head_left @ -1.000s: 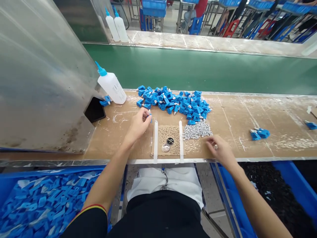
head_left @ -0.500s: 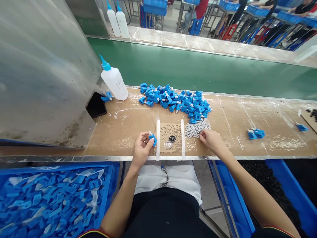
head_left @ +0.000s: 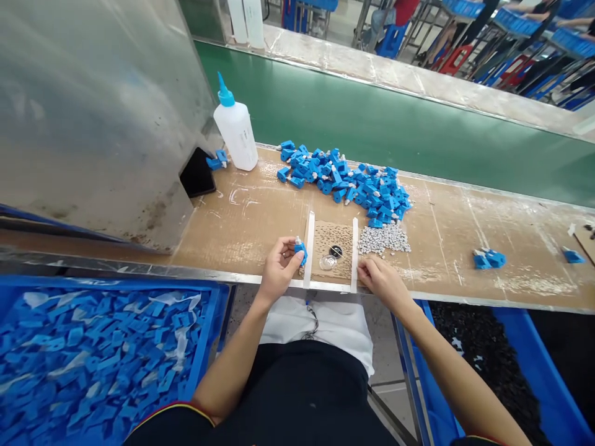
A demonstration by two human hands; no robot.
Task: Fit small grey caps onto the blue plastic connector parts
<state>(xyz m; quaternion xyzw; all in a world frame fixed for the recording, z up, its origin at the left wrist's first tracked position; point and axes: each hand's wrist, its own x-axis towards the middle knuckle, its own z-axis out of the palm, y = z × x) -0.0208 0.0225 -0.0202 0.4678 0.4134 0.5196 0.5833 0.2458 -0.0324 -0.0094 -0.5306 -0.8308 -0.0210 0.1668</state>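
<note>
Blue, with a white tip (head_left: 298, 240), a small piece (head_left: 303, 253) is being held upright by the left hand (head_left: 279, 272), just beside the left tape strip (head_left: 309, 251). Its hold is being limited to the fingertips and thumb, so a twist or a sideways push at the tip could cause the piece to be turned or dropped. If the right hand (head_left: 383, 285) were being swept back carelessly, loose grey bits (head_left: 385, 238) could be scattered across the bench top (head_left: 263, 226). A clear disc (head_left: 328, 263) and a black disc (head_left: 335, 251) are being left exposed on the cardboard pad (head_left: 344, 269) between the hands; by a low wrist or knuckle, they could be knocked aside.

In the left hand, the grip is being narrowed to the width of the piece, which is being pinched between thumb and fingers. The right hand's fingertips are being drawn together near the right tape strip (head_left: 354, 254); whether a bit is being pinched there cannot be told, as anything between them is being hidden by the fingers.
</note>
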